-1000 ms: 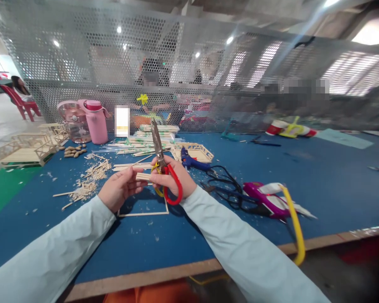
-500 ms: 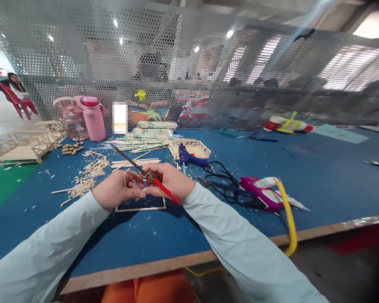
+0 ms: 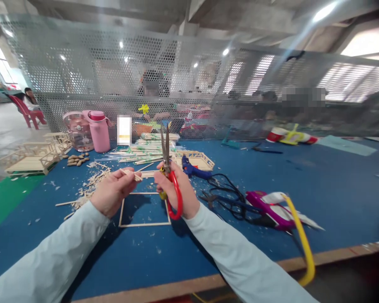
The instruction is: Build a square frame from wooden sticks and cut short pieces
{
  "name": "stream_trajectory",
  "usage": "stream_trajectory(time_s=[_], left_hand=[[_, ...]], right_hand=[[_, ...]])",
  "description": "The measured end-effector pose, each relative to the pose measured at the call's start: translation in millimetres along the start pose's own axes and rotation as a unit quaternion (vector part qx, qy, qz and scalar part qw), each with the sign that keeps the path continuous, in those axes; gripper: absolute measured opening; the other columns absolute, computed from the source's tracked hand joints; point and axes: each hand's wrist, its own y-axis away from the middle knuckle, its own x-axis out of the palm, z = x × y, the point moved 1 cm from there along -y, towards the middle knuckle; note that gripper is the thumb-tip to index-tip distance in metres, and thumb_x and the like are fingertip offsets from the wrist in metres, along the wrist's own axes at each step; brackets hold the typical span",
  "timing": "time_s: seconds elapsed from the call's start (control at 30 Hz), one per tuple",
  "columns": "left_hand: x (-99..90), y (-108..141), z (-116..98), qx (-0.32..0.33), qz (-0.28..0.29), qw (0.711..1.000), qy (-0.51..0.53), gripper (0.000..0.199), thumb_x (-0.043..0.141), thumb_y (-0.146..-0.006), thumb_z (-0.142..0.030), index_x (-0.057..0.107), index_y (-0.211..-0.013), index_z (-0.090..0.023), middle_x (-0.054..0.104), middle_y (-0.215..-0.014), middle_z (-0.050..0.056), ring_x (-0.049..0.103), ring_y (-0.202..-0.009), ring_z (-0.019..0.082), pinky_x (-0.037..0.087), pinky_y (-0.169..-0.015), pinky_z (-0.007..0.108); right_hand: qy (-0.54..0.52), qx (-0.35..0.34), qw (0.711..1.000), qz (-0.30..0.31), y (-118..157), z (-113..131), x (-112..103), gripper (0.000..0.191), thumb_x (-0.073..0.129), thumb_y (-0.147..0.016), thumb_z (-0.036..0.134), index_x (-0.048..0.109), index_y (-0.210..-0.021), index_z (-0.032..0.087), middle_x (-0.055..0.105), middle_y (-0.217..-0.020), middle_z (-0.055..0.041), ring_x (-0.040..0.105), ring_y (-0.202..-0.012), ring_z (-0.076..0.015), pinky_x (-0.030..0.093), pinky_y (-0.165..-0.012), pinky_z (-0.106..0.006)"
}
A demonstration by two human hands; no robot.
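Observation:
My left hand pinches a few short wooden sticks between thumb and fingers. In my right hand is a pair of scissors with red and yellow handles; the blades point up and away, slightly parted. Below both hands a rectangular frame of thin sticks lies flat on the blue table, its right side partly hidden by the scissors and right hand. Longer sticks lie just beyond the hands. A heap of cut stick pieces is left of my left hand.
Past my right hand lie a blue glue gun, dark pliers and a purple glue gun with black cords. Bagged sticks, peanuts, a pink bottle and a stick model stand further back, before a perforated metal screen.
My hands have moved apart. The scissors have swung from lying across my right hand to pointing upward in its grip. The short sticks now show in my left fingers.

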Motion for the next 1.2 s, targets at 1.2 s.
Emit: stream_trajectory(time_s=[1.2], left_hand=[[13.3, 21.0, 1.5, 0.232, -0.091, 0.968, -0.015, 0.026, 0.073, -0.063, -0.032, 0.058, -0.075, -0.015, 0.070, -0.076, 0.001, 0.065, -0.072, 0.012, 0.048, -0.066, 0.022]], right_hand=[[-0.102, 0.074, 0.978, 0.166, 32.1, -3.6, 32.3, 0.048, 0.034, -0.082, 0.064, 0.043, -0.102, 0.022, 0.044, -0.076, 0.0013, 0.044, -0.063, -0.0098, 0.045, -0.057, -0.024]])
